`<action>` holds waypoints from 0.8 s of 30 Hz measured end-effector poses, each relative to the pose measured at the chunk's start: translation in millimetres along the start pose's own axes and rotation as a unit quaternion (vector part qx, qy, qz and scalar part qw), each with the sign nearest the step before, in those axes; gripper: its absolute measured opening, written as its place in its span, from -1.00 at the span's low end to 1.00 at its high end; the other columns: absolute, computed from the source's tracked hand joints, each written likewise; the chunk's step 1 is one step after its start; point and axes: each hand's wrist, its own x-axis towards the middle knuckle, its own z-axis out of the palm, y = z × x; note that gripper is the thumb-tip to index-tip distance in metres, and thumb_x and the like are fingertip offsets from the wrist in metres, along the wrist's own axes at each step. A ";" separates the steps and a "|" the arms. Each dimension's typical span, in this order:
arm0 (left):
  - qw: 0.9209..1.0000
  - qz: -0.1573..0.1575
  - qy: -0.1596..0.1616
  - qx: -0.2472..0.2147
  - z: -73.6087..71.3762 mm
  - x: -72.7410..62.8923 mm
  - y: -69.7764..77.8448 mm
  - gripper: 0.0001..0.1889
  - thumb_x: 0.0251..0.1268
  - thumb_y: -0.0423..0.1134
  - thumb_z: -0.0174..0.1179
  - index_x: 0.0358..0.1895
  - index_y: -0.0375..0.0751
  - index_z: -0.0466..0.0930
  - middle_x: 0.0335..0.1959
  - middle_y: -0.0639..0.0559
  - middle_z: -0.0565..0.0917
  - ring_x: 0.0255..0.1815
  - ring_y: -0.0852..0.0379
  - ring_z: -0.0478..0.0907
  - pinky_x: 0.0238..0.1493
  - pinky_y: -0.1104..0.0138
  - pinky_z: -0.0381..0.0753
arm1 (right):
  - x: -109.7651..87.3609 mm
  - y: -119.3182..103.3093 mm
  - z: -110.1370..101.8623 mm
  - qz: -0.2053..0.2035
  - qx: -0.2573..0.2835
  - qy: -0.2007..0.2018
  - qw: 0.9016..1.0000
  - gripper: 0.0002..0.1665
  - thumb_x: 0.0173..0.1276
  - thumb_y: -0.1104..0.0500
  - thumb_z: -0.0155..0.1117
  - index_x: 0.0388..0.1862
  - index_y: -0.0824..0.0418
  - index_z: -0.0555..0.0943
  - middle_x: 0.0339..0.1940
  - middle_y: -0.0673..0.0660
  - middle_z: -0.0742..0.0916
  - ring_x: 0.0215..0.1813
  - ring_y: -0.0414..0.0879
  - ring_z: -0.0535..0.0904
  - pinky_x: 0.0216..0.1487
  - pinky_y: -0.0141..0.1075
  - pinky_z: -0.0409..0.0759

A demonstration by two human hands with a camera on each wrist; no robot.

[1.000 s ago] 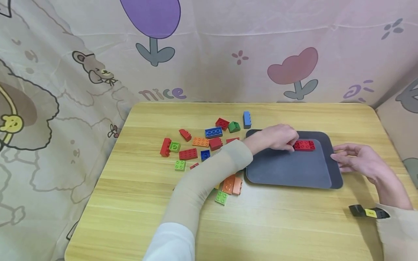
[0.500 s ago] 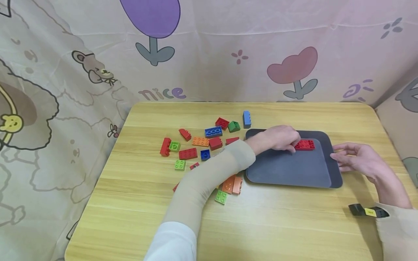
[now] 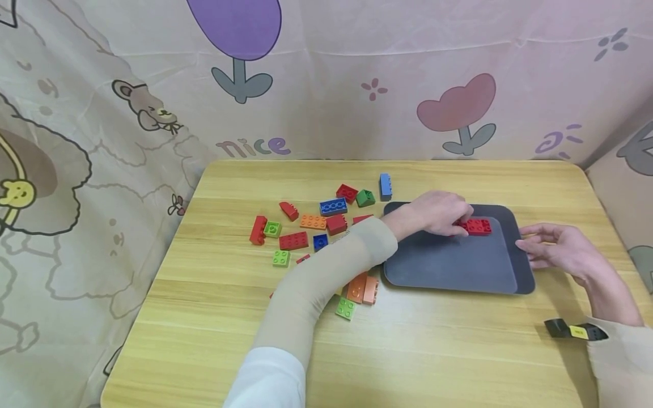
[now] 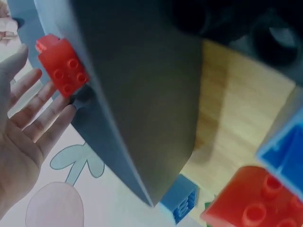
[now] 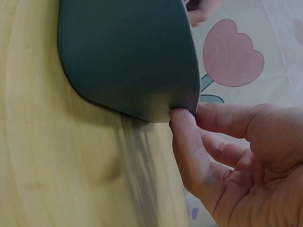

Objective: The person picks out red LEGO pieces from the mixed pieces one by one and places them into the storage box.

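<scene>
A red brick [image 3: 478, 226] [image 4: 61, 71] lies on the dark grey tray [image 3: 449, 260] [image 4: 142, 94] near its far right part. My left hand [image 3: 439, 212] [image 4: 28, 123] reaches across the tray, and its straight fingers touch the brick's left end, covering it in the head view. My right hand [image 3: 556, 249] [image 5: 236, 156] rests on the table at the tray's right rim [image 5: 182, 106]. Its fingertips touch that rim and hold nothing else.
Several loose bricks [image 3: 316, 224] in red, blue, green and orange lie scattered left of the tray on the wooden table [image 3: 433, 351]. Two orange bricks [image 3: 363, 288] and a green one [image 3: 346, 309] sit by my left forearm. A printed curtain surrounds the table.
My left hand has slid a little to the right, over more of the red brick's left end. The brick, tray and right hand have hardly moved.
</scene>
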 end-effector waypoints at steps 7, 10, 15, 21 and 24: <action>1.000 -0.001 0.004 0.001 -11.9 -10.1 -6.8 -0.63 0.58 0.21 0.19 0.21 0.13 0.67 0.16 0.21 0.72 0.07 0.28 0.54 0.11 0.41 0.54 | -0.9 -0.7 0.3 0.000 0.006 -0.001 1.000 -0.65 0.57 0.30 0.33 -0.07 -0.24 0.62 -0.30 -0.21 0.74 -0.33 -0.21 0.75 -0.25 -0.29 0.82; 1.000 0.000 0.006 -0.002 -17.4 -16.5 -11.3 -0.60 0.58 0.19 0.20 0.27 0.10 0.65 0.19 0.19 0.71 0.10 0.25 0.56 0.17 0.40 0.56 | -1.4 -1.3 0.2 -0.003 0.013 -0.003 1.000 -0.63 0.58 0.32 0.31 -0.07 -0.23 0.63 -0.30 -0.20 0.74 -0.34 -0.21 0.75 -0.27 -0.30 0.82; 1.000 0.002 0.010 -0.005 -28.5 -28.9 -20.2 -0.54 0.58 0.15 0.22 0.35 0.03 0.62 0.27 0.11 0.69 0.19 0.21 0.60 0.28 0.38 0.58 | -2.0 -2.0 0.4 -0.004 0.012 -0.003 1.000 -0.62 0.58 0.34 0.30 -0.07 -0.23 0.63 -0.30 -0.21 0.74 -0.34 -0.22 0.74 -0.28 -0.31 0.81; 1.000 -0.010 0.019 0.007 -37.1 -44.9 -35.1 -0.49 0.58 0.14 0.22 0.42 0.00 0.56 0.31 0.07 0.65 0.18 0.19 0.60 0.27 0.35 0.60 | -2.6 -1.9 1.1 -0.007 0.012 -0.001 1.000 -0.61 0.58 0.34 0.30 -0.08 -0.25 0.62 -0.30 -0.21 0.74 -0.34 -0.22 0.74 -0.28 -0.31 0.81; 0.999 -0.021 0.019 0.020 -38.5 -52.9 -42.9 -0.47 0.58 0.15 0.22 0.44 0.00 0.55 0.33 0.07 0.64 0.22 0.17 0.61 0.31 0.33 0.61 | -2.2 -1.2 1.3 -0.008 0.017 -0.002 1.000 -0.59 0.57 0.35 0.30 -0.10 -0.27 0.63 -0.31 -0.20 0.74 -0.35 -0.22 0.74 -0.28 -0.31 0.81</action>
